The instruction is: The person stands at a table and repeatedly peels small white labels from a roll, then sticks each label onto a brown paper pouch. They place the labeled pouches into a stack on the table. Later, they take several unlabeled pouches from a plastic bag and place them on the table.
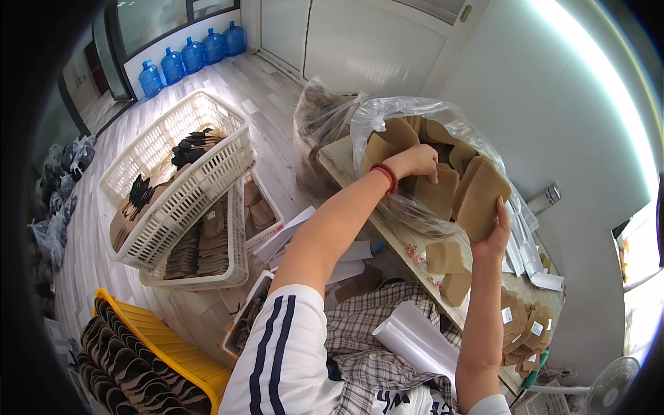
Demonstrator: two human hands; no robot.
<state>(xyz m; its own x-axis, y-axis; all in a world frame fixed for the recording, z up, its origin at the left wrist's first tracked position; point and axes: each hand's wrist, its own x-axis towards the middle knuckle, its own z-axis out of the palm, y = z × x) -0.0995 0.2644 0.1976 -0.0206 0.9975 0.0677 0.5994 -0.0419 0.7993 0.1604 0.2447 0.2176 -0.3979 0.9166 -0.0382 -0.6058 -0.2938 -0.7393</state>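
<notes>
A clear plastic bag point(387, 107) stands wide-mouthed on the table, full of tan flat pieces with rounded corners. My left hand point(415, 162), with a red band at the wrist, reaches over its rim; the fingers are curled onto the top edge of one tan piece point(437, 195). At the bag's right side my right hand point(492, 238) grips a small stack of tan pieces point(485, 200), thumb along the outer face. Two loose tan pieces point(445, 257) lie on the table just in front of the bag.
White plastic baskets point(176, 190) with stacked pieces stand on the floor at left, below them a yellow crate point(162, 339) of dark curved pieces. Labelled tan bundles point(529, 328) and a fan point(612, 391) are at right. Blue water bottles point(192, 55) line the far wall.
</notes>
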